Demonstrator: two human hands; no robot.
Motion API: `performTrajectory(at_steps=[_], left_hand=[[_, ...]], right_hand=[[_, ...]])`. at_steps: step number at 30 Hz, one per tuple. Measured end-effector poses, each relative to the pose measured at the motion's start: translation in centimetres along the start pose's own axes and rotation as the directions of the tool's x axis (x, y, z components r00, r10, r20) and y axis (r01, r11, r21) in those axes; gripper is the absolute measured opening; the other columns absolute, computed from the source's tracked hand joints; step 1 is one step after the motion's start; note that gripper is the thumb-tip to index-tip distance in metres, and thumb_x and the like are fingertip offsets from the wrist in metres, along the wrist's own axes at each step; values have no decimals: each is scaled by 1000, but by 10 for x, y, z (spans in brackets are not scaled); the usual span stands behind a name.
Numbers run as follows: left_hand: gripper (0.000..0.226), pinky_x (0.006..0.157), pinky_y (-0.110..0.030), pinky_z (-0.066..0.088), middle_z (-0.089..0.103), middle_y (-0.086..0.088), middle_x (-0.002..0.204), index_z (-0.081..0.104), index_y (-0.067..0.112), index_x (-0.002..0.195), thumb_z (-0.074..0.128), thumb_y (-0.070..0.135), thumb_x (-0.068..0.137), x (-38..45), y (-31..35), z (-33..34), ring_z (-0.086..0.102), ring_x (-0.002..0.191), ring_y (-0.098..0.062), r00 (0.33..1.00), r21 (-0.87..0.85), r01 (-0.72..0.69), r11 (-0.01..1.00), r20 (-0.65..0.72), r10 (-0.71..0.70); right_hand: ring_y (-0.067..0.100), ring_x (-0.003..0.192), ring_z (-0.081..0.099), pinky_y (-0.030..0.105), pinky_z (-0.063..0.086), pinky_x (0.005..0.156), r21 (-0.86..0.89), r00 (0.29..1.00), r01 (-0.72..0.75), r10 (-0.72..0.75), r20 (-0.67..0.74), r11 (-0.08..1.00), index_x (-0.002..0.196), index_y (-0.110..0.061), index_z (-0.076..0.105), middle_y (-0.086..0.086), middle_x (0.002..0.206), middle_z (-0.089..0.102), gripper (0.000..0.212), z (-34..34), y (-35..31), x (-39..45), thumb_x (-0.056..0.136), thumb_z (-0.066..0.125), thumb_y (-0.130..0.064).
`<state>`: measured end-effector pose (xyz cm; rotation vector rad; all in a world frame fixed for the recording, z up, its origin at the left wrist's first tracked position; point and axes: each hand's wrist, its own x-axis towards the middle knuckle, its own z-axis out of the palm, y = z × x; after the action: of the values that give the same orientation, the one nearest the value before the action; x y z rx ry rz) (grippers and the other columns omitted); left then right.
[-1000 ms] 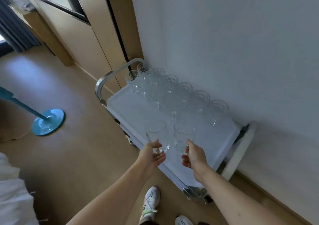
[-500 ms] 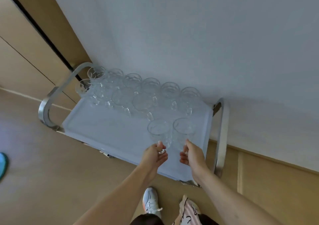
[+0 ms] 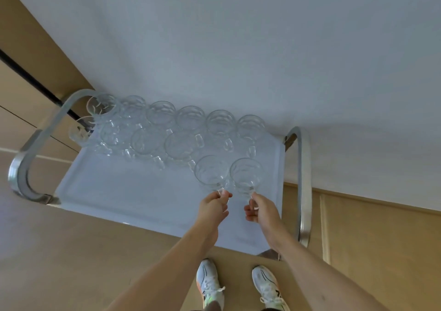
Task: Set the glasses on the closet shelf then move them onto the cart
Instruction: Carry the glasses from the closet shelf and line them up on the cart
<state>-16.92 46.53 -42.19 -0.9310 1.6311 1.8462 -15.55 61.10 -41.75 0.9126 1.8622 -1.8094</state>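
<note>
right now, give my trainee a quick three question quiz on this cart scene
1. True or false: each of the hands holds a glass mug by its handle.
2. Where is the free space on the cart tray: A) along the wall, B) on the near side, to the left of the hands, C) nowhere?
3. What stands directly behind the cart?

Key
1. True: the left hand grips the left glass mug, and the right hand grips the right glass mug.
2. B: the cart tray is bare there; the other glass mugs line the wall side.
3. A white wall.
</note>
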Motion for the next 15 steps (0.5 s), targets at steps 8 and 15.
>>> performTrajectory(at_steps=[8, 15], left_hand=[[35, 59, -30, 40, 53, -4, 69, 54, 10, 72, 66, 32, 96, 9, 6, 11, 55, 71, -18, 966, 289, -83, 954, -211, 148], [33, 60, -28, 42, 58, -5, 75, 63, -3, 89, 64, 29, 98, 21, 23, 10, 52, 70, -18, 963, 309, -114, 944, -199, 181]], right_hand=[[22, 82, 58, 37, 53, 77, -7, 998, 41, -41, 38, 999, 83, -8, 53, 14, 87, 61, 36, 4, -5, 22, 107, 42, -32], [23, 88, 60, 39, 54, 82, -34, 998, 55, -54, 24, 998, 89, -8, 56, 12, 93, 62, 36, 9, -8, 36, 108, 40, -35]])
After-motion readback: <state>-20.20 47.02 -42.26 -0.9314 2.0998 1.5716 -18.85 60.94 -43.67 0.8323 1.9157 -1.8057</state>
